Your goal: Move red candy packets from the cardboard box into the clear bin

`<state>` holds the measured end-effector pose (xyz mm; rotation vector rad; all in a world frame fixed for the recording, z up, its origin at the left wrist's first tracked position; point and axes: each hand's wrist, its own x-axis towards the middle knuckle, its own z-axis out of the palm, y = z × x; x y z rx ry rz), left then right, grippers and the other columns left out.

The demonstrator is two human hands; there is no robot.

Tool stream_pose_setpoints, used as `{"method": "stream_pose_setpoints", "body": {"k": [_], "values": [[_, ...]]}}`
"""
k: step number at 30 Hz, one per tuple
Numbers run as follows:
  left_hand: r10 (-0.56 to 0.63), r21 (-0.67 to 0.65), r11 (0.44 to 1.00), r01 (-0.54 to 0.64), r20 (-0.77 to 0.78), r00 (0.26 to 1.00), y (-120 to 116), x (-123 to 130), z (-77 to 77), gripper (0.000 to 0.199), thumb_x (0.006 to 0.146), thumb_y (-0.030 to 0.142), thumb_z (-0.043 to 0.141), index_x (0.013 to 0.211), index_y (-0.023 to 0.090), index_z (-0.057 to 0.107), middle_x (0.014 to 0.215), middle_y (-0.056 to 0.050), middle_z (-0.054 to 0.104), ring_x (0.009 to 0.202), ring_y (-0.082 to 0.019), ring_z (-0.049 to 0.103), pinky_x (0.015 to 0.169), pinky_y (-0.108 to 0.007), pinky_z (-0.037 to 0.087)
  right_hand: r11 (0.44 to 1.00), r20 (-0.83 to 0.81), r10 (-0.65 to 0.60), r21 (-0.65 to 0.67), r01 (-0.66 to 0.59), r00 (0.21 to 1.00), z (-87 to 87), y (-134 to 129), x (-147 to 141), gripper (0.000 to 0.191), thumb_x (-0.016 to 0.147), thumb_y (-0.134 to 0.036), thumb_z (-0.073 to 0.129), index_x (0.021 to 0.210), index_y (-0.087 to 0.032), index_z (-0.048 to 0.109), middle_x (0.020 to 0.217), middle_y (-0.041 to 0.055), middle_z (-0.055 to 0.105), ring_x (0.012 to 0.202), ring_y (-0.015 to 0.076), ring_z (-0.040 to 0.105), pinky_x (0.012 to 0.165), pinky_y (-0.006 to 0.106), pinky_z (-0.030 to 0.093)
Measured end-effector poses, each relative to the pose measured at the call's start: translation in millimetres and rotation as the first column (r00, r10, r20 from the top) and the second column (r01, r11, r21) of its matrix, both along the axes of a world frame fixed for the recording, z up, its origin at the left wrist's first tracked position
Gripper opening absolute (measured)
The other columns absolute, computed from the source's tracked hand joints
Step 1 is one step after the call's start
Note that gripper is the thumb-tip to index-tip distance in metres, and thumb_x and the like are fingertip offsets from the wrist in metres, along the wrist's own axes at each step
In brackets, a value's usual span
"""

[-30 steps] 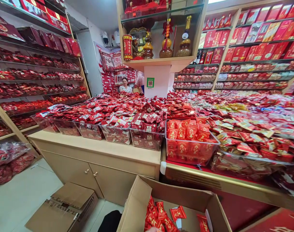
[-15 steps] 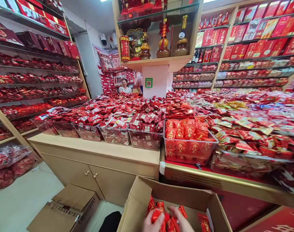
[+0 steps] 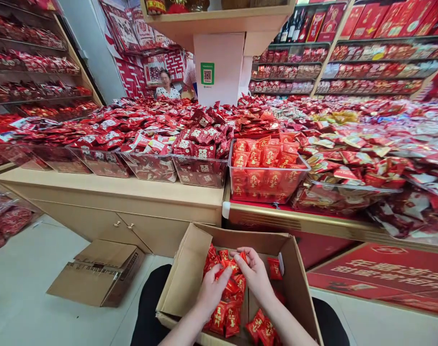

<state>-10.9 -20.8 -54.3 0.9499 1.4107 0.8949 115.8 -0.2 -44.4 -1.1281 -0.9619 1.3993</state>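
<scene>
Both hands are inside an open cardboard box (image 3: pixel 185 274) that holds small red wrapped sweets (image 3: pixel 224 317) with gold characters. My left hand (image 3: pixel 211 290) curls its thumb and fingers around red sweets on the left side of the pile. Just beside it, my right hand (image 3: pixel 257 276) pinches a red sweet between thumb and fingers. More sweets lie under and between the hands, and one red sweet (image 3: pixel 274 268) rests apart near the box's right wall. A few others (image 3: pixel 264 329) lie below my right forearm.
Behind the box, a counter (image 3: pixel 139 187) bears a row of clear bins heaped with red packets, among them a bin (image 3: pixel 269 185) of similar red sweets. A closed cardboard box (image 3: pixel 96 271) sits on the floor at left. A person (image 3: pixel 167 89) is behind the counter.
The view has tilted down, showing more of the box and both forearms. My hands, earlier close together over a bunch of red sweets, are now slightly farther apart.
</scene>
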Motion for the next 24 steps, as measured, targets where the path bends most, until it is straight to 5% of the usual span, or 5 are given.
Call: {"method": "stream_pose_setpoints", "body": {"k": [4,8,14,18,24], "values": [[-0.104,0.086,0.991,0.102,0.018,0.994,0.6,-4.6,0.1,0.032,0.072,0.047,0.048,0.077,0.017,0.06,0.071,0.0,0.063,0.071,-0.015,0.054,0.067,-0.024,0.04,0.997,0.131,0.007,-0.08,0.004,0.991,-3.9,1.0,2.7,0.037,0.073,-0.051,0.048,0.079,-0.016,0.058,0.076,0.0051,0.063,0.066,0.0186,0.057,0.054,0.028,0.044],[-0.121,0.12,0.986,0.117,0.024,0.992,-2.2,-3.6,1.6,0.028,0.072,0.044,0.05,0.064,0.017,0.053,0.056,0.005,0.049,0.055,-0.009,0.042,0.055,-0.02,0.034,0.995,0.259,-0.085,-0.024,0.094,0.962,-9.2,3.5,9.3,0.04,0.074,-0.051,0.046,0.067,-0.015,0.061,0.065,0.0027,0.06,0.066,0.0166,0.053,0.063,0.026,0.04],[-0.174,0.249,0.953,0.173,-0.019,0.985,-3.4,3.1,10.3,0.026,0.076,0.037,0.047,0.064,0.016,0.055,0.06,0.003,0.05,0.062,-0.012,0.044,0.062,-0.022,0.036,0.972,0.076,-0.194,-0.121,0.202,0.978,-8.8,-1.0,1.6,0.041,0.072,-0.053,0.048,0.065,-0.014,0.058,0.052,-0.0009,0.051,0.05,0.0117,0.044,0.051,0.024,0.036],[-0.11,0.21,0.972,0.104,0.021,0.994,-2.6,4.9,10.8,0.025,0.074,0.038,0.049,0.064,0.016,0.056,0.061,0.003,0.053,0.062,-0.012,0.046,0.062,-0.022,0.037,0.941,-0.039,-0.245,-0.25,0.227,0.969,-7.1,-2.3,-3.2,0.042,0.07,-0.056,0.047,0.066,-0.015,0.054,0.048,-0.0029,0.046,0.042,0.0092,0.036,0.042,0.022,0.029],[0.029,0.044,0.998,-0.037,0.182,0.983,-5.3,5.1,8.9,0.027,0.064,0.043,0.059,0.069,0.017,0.06,0.07,-0.001,0.065,0.07,-0.016,0.056,0.066,-0.024,0.042,0.99,0.22,-0.136,-0.018,0.143,0.966,-16.3,5.5,7.7,0.04,0.069,-0.053,0.051,0.051,-0.018,0.042,0.045,-0.0048,0.039,0.044,0.0085,0.033,0.045,0.022,0.029]]}}
